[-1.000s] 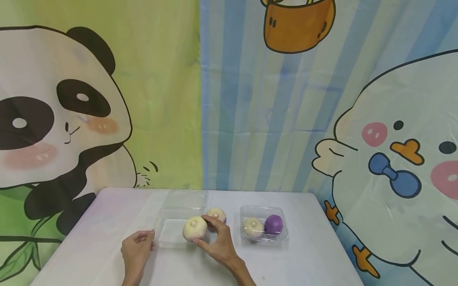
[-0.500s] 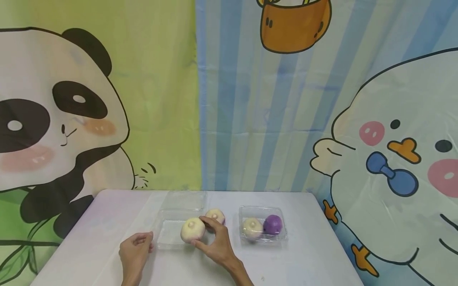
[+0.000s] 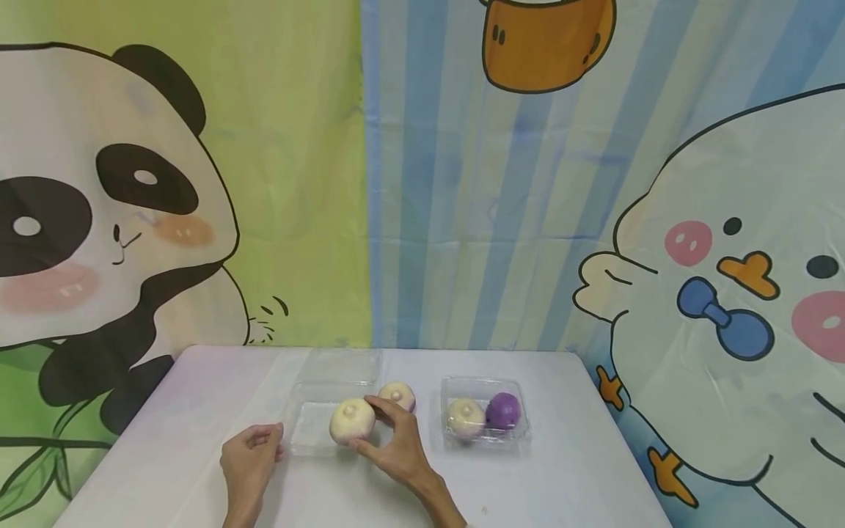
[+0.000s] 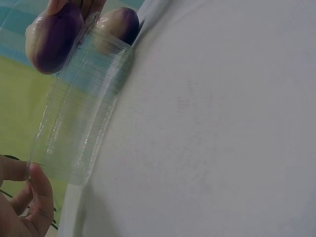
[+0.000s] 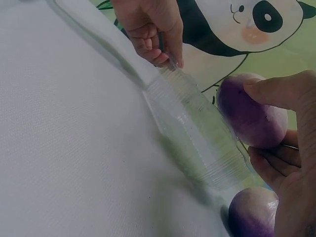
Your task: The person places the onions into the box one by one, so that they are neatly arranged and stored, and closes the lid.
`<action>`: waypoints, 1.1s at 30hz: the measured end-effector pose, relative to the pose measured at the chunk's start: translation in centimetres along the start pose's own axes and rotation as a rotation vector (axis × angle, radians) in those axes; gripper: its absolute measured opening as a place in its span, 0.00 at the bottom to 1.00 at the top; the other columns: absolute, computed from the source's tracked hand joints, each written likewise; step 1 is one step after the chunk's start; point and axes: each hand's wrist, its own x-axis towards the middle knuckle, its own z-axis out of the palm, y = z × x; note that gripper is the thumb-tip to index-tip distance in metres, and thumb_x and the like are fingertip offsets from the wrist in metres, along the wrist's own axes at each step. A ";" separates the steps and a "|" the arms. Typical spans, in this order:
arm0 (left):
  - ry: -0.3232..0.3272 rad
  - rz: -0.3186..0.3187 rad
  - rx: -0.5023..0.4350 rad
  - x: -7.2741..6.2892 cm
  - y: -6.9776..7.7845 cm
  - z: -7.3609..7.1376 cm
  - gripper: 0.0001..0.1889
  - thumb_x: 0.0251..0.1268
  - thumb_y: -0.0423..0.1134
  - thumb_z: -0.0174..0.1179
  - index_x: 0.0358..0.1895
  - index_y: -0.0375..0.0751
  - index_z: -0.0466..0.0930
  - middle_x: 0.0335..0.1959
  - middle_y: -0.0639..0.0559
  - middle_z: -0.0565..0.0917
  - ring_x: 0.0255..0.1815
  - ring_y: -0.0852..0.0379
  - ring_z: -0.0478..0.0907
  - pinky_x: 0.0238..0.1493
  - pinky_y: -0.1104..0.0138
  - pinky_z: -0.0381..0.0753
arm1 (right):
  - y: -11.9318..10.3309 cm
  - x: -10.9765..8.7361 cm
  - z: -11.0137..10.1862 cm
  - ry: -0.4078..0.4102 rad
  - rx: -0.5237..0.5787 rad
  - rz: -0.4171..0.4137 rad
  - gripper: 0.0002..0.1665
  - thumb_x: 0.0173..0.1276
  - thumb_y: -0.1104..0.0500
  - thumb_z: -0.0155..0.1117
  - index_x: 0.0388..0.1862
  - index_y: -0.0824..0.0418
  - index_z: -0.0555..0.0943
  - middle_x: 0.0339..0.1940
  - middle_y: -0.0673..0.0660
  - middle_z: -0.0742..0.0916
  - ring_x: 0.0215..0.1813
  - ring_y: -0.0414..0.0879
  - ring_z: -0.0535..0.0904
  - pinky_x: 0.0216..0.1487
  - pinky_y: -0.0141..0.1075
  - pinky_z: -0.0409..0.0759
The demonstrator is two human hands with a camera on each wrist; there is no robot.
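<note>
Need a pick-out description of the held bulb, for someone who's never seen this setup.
On the white table, find the open clear container, left of centre. Near its right end, the right grip holds the round cream-and-purple bulb. Unlike the loose bulb, the boxed cream bulb and the boxed purple one, only this one is held.

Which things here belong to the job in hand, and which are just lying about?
Job: held turnip in right hand; open box pinched by left hand; probably loose turnip.

Apparently lying about: filled box; its pale vegetable; its purple vegetable.
</note>
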 end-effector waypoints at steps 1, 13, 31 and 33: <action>0.001 0.007 -0.003 0.0 0.0 0.0 0.11 0.78 0.34 0.64 0.48 0.25 0.86 0.30 0.37 0.90 0.23 0.53 0.86 0.22 0.72 0.82 | 0.0 0.0 0.0 0.000 0.000 -0.003 0.43 0.63 0.55 0.86 0.74 0.64 0.79 0.69 0.58 0.88 0.67 0.49 0.88 0.77 0.42 0.83; -0.018 0.025 -0.015 0.0 0.0 0.0 0.12 0.79 0.34 0.63 0.48 0.24 0.86 0.30 0.37 0.90 0.24 0.52 0.86 0.22 0.72 0.82 | 0.3 0.3 0.5 -0.001 0.013 -0.012 0.42 0.63 0.55 0.86 0.73 0.64 0.79 0.68 0.57 0.88 0.66 0.48 0.88 0.77 0.41 0.83; -0.009 -0.008 -0.016 0.1 0.1 0.0 0.11 0.79 0.34 0.63 0.49 0.26 0.86 0.32 0.38 0.90 0.25 0.53 0.86 0.22 0.70 0.84 | 0.6 1.6 1.8 0.001 0.008 -0.032 0.42 0.64 0.53 0.85 0.73 0.64 0.79 0.67 0.57 0.89 0.65 0.46 0.88 0.75 0.41 0.85; -0.009 -0.010 -0.015 0.1 0.1 0.0 0.11 0.79 0.34 0.63 0.49 0.26 0.86 0.31 0.39 0.90 0.24 0.54 0.86 0.22 0.69 0.84 | 0.6 1.7 2.0 0.003 0.002 -0.051 0.42 0.64 0.53 0.85 0.73 0.64 0.79 0.67 0.58 0.89 0.64 0.46 0.89 0.75 0.41 0.85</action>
